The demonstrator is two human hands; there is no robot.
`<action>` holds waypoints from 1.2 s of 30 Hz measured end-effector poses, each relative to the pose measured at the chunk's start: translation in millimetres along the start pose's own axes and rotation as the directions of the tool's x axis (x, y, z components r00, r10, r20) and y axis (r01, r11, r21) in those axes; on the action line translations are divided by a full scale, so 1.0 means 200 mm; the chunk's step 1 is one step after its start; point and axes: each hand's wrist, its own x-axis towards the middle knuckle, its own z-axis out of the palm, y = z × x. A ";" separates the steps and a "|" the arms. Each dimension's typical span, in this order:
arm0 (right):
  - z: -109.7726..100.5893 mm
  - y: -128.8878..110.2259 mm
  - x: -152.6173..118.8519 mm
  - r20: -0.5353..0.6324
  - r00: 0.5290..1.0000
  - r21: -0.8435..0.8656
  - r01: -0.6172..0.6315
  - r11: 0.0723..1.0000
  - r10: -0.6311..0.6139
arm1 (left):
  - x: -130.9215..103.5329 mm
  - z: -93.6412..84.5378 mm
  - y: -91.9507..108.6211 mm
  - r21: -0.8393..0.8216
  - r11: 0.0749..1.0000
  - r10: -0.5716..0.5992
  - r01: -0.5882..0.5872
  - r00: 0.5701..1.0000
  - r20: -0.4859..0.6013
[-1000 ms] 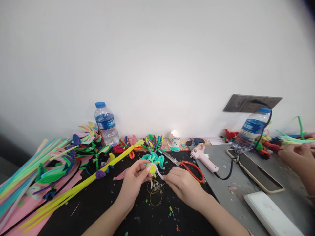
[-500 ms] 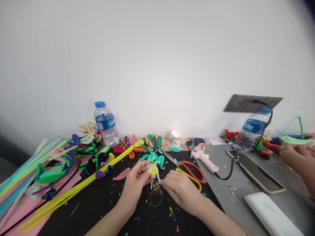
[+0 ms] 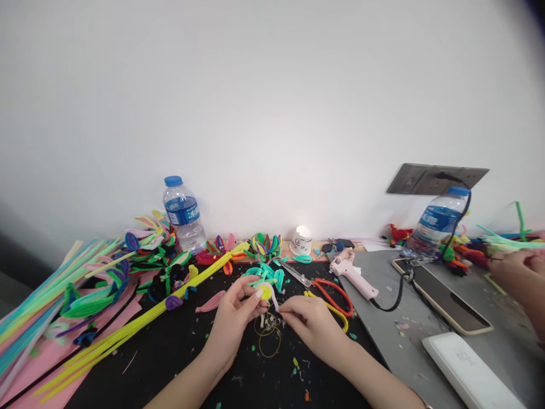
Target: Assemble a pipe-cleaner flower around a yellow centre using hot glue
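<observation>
My left hand (image 3: 238,307) pinches a small yellow pipe-cleaner coil (image 3: 264,292) between thumb and fingers, above the black mat (image 3: 170,363). A white pipe cleaner (image 3: 275,300) curves over the coil's top and down its right side. Its free end is pinched by my right hand (image 3: 310,322), whose fingers are closed. Just behind the coil lie turquoise pipe-cleaner loops (image 3: 276,278). Below the hands, thin gold wire rings (image 3: 269,344) rest on the mat among small fluffy scraps.
Scissors (image 3: 327,292) with red and yellow handles and a pink glue gun (image 3: 353,275) lie to the right, near a phone (image 3: 443,295) and a white power bank (image 3: 468,363). Yellow pipe cleaners (image 3: 140,318) and a water bottle (image 3: 183,216) are left. Another person's hand (image 3: 517,272) works at far right.
The white pipe cleaner now bends further over the yellow coil. My right hand has shifted slightly right with its end; my left hand stays nearly in place.
</observation>
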 end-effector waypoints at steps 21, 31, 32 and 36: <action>0.11 0.01 0.03 0.211 0.859 0.783 -0.435 0.445 0.467 | 0.00 0.00 -0.07 0.086 0.996 0.009 -0.014 0.998 0.061; 0.08 0.01 0.06 0.197 0.841 0.799 -0.435 0.415 0.503 | 0.00 0.01 -0.05 0.111 0.993 -0.041 0.031 0.995 0.089; 0.08 0.01 0.06 0.195 0.840 0.802 -0.434 0.411 0.507 | 0.01 0.01 -0.05 0.119 0.993 -0.036 0.025 0.995 0.091; 0.09 0.01 0.05 0.184 0.832 0.817 -0.425 0.390 0.523 | 0.01 0.00 -0.05 0.167 0.986 -0.045 0.028 0.994 0.098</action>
